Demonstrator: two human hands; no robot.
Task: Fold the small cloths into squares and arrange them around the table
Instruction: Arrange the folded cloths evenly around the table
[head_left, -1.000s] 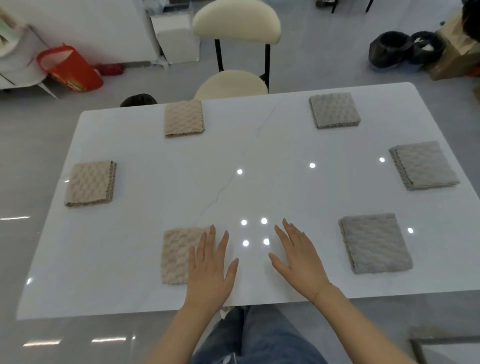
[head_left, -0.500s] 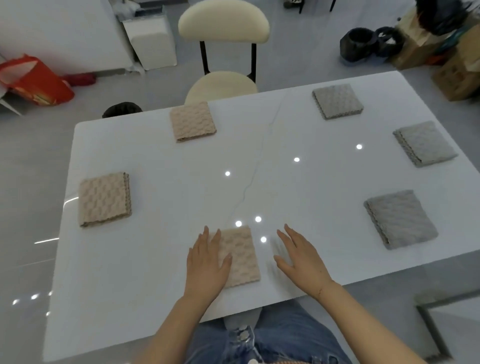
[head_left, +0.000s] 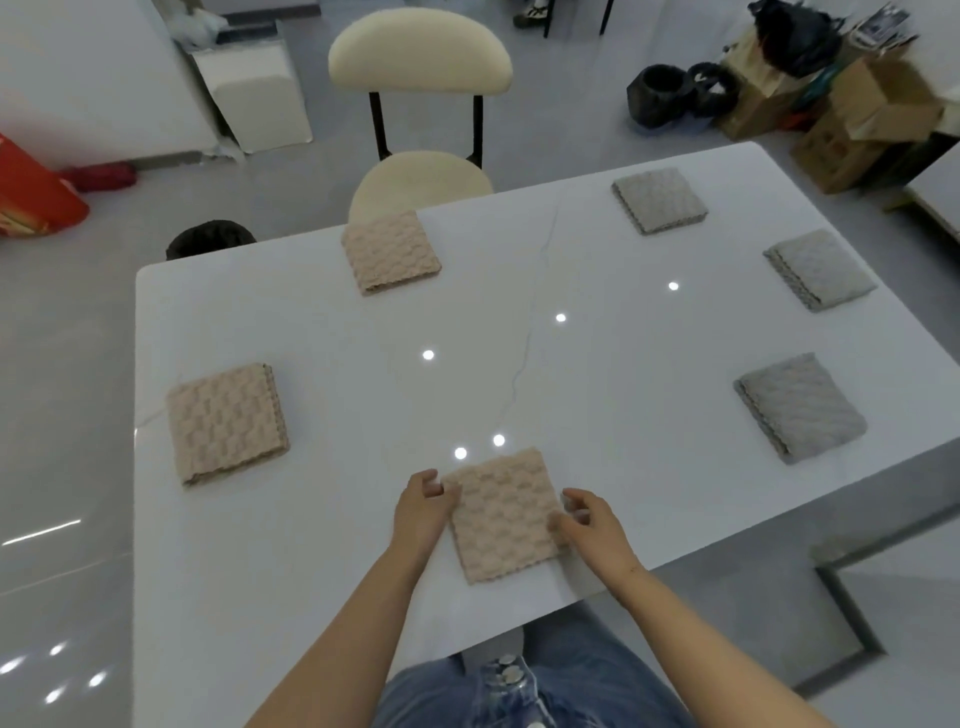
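A folded beige cloth (head_left: 503, 514) lies near the front edge of the white table (head_left: 332, 519). My left hand (head_left: 422, 512) grips its left edge and my right hand (head_left: 589, 522) grips its right edge. Two more folded beige cloths lie on the table, one at the left (head_left: 226, 422) and one at the far side (head_left: 390, 251). Three folded grey cloths lie along the right: far (head_left: 658, 200), middle (head_left: 820, 269) and near (head_left: 802, 407).
A cream chair (head_left: 422, 119) stands at the far side of the table. Cardboard boxes (head_left: 852, 114) and black items sit on the floor at the back right. A red bag (head_left: 31, 192) is at the back left.
The near beige cloth has slid right to between my hands. My left hand came off its top to its left edge, and my right hand closed on its right edge. The view shifted.
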